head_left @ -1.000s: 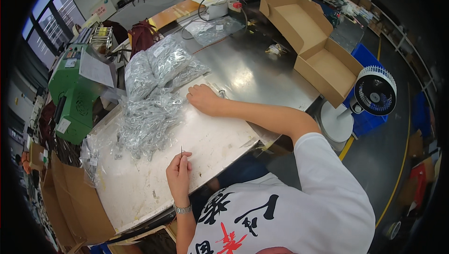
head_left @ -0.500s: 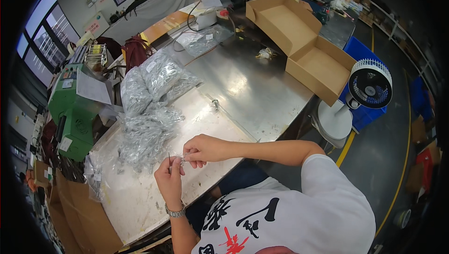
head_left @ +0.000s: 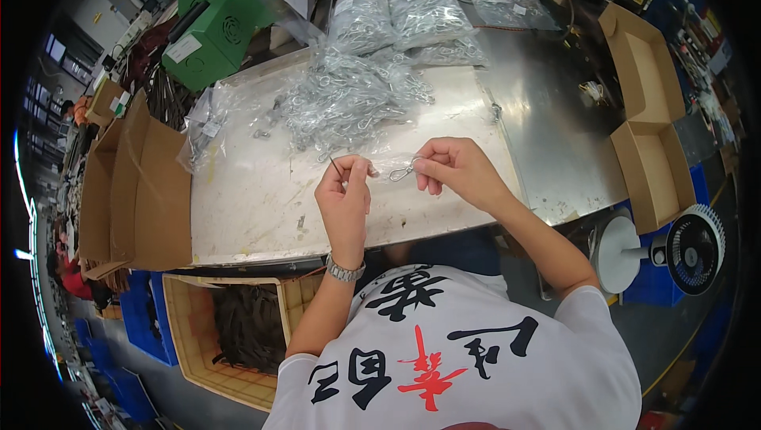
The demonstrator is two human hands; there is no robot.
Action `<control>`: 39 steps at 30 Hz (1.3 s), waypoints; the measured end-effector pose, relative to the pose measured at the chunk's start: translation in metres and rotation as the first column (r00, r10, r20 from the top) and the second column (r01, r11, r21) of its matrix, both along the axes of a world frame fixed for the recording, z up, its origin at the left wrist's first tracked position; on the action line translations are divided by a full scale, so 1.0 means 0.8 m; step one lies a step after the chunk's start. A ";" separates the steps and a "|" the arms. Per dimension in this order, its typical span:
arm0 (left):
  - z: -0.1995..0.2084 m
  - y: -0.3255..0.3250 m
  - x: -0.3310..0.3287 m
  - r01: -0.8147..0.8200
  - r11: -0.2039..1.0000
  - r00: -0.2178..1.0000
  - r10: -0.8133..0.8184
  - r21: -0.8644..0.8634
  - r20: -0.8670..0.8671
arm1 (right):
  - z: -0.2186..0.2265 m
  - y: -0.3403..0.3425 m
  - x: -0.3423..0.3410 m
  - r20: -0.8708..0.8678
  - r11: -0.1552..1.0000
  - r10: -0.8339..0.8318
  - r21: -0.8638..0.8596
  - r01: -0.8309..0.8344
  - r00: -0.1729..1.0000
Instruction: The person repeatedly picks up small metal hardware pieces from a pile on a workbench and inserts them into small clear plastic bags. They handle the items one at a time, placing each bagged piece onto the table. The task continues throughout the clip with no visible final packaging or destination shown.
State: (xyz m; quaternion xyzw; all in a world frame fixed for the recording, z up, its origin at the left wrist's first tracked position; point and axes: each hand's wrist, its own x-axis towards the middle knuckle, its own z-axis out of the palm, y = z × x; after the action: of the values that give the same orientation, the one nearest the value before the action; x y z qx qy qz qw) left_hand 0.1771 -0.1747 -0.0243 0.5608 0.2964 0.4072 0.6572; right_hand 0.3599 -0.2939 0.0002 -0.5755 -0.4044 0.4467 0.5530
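Observation:
My left hand [head_left: 346, 196], with a metal-banded watch at its wrist, pinches one side of what seems to be a small clear plastic bag [head_left: 384, 168]. A thin dark stick [head_left: 336, 165] juts up between its fingers; its kind cannot be made out. The closed thumb and fingers of my right hand [head_left: 457, 167] grip a shiny metal wire loop [head_left: 400, 174] at the bag's other side. Whether the loop lies inside the film is unclear. Just beyond both hands spreads a loose heap of similar metal loops in clear bags [head_left: 345, 105].
Full clear bags [head_left: 428, 10] stand behind the heap. A green machine [head_left: 210, 22] is at the far left, an open cardboard box [head_left: 139, 192] at the left edge. On the right are another open carton [head_left: 654, 168] and a fan [head_left: 691, 249]. A yellow crate [head_left: 230, 382] sits below the table.
The head view has swung left, bringing the crate into sight. My hands have drawn apart, and the metal loop now shows between them.

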 end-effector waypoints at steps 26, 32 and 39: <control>-0.022 0.014 -0.029 0.442 0.870 0.897 -0.429 -0.219 0.103 | 0.003 0.046 -0.017 0.262 0.988 -0.147 0.093 0.127 0.954; -0.023 0.011 -0.028 0.429 0.888 0.900 -0.436 -0.164 -0.006 | -0.033 0.038 -0.044 -0.030 0.983 -0.156 0.098 0.158 0.987; -0.023 0.012 -0.027 0.355 0.919 0.925 -0.371 -0.172 -0.076 | -0.024 0.036 -0.058 -0.351 0.965 -0.227 0.041 0.257 0.908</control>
State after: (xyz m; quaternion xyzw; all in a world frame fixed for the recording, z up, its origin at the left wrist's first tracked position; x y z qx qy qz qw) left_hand 0.1557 -0.1654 -0.0425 0.5744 0.2526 0.2232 0.7460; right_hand 0.3135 -0.2655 -0.0192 -0.5102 -0.2461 0.4502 0.6903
